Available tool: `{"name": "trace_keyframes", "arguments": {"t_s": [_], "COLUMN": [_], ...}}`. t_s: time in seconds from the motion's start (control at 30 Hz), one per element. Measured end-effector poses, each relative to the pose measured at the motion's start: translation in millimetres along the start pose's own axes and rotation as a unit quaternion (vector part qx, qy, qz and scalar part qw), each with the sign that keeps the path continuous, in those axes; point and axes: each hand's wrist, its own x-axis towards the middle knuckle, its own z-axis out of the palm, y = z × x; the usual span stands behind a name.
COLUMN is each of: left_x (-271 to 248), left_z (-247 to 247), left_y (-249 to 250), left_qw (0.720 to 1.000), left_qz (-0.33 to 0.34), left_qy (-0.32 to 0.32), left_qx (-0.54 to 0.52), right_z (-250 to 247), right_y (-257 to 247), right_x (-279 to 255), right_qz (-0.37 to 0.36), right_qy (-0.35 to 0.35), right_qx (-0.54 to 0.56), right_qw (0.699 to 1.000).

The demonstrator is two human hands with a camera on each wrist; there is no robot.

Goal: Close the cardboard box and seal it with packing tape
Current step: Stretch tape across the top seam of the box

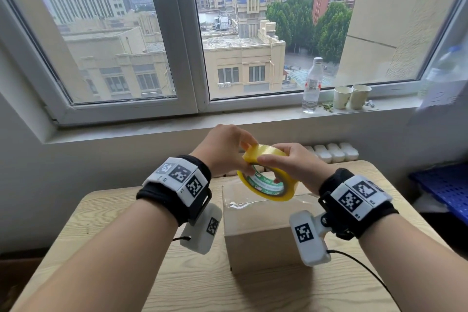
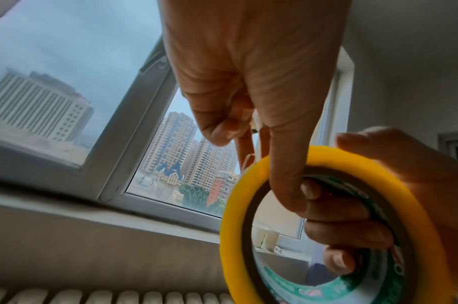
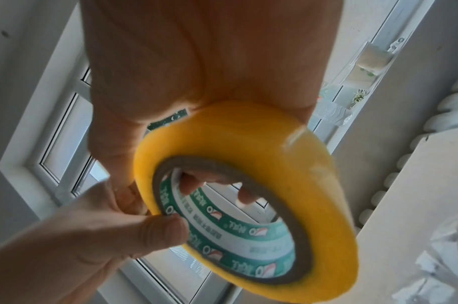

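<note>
A yellow packing tape roll [image 1: 266, 176] with a green-printed core is held in the air above the brown cardboard box [image 1: 263, 233]. The box stands on the wooden table [image 1: 101, 235] with its top flaps down and a shiny strip of clear tape across the top. My left hand [image 1: 243, 159] pinches the roll's left rim, fingertips on the outer face and thumb at the core edge. My right hand [image 1: 274, 167] grips it from the right. In the right wrist view the right fingers [image 3: 244, 195] reach through the roll [image 3: 248, 164]. The roll [image 2: 248, 185] fills the left wrist view's lower right.
On the window sill stand a clear water bottle [image 1: 312, 86] and two paper cups [image 1: 352, 96]. A white radiator [image 1: 334, 152] sits behind the table. A blue crate [image 1: 445, 185] lies at the right. Bare tabletop shows on both sides of the box.
</note>
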Motion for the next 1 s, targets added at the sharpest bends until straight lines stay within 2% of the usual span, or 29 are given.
{"name": "trace_keyframes", "arguments": {"t_s": [0.13, 0.2, 0.33, 0.47, 0.6, 0.73, 0.9, 0.93, 1.0], "left_x": [0.0, -0.3, -1.0, -1.4, 0.0, 1.8, 7.3, 7.4, 6.4], "left_z": [-1.7, -5.2, -7.8, -8.8, -7.3, -5.5, -1.4, -1.2, -2.8], "left_y": [-7.8, -11.8, -19.0, -15.6, -10.8, -9.6, -10.4, -12.6, -18.2], "left_qw": [0.995, 0.99, 0.981, 0.98, 0.978, 0.973, 0.992, 0.989, 0.964], "left_qz": [-0.016, -0.025, -0.044, -0.037, -0.063, -0.085, -0.09, -0.106, -0.155], "left_qy": [0.004, -0.02, -0.064, -0.032, 0.039, 0.044, 0.031, 0.045, 0.063], "left_qx": [-0.093, -0.137, -0.18, -0.191, -0.193, -0.211, -0.086, -0.094, -0.208], "right_z": [-5.2, -8.7, -14.3, -14.4, -13.4, -13.8, -13.8, -14.7, -17.0], "right_y": [4.5, 7.3, 12.2, 14.2, 13.8, 14.4, 16.8, 16.2, 13.7], "right_x": [-2.3, -3.8, -3.3, -0.9, 0.6, 2.4, 1.9, 1.7, 1.6], "right_qz": [-0.01, -0.012, -0.022, -0.026, -0.026, -0.017, -0.015, -0.014, -0.017], "right_qy": [-0.028, -0.054, -0.078, -0.068, -0.058, -0.04, -0.018, -0.013, -0.003], "right_qx": [0.092, 0.155, 0.19, 0.191, 0.194, 0.185, 0.188, 0.202, 0.231], "right_qw": [0.995, 0.986, 0.978, 0.979, 0.979, 0.982, 0.982, 0.979, 0.973]}}
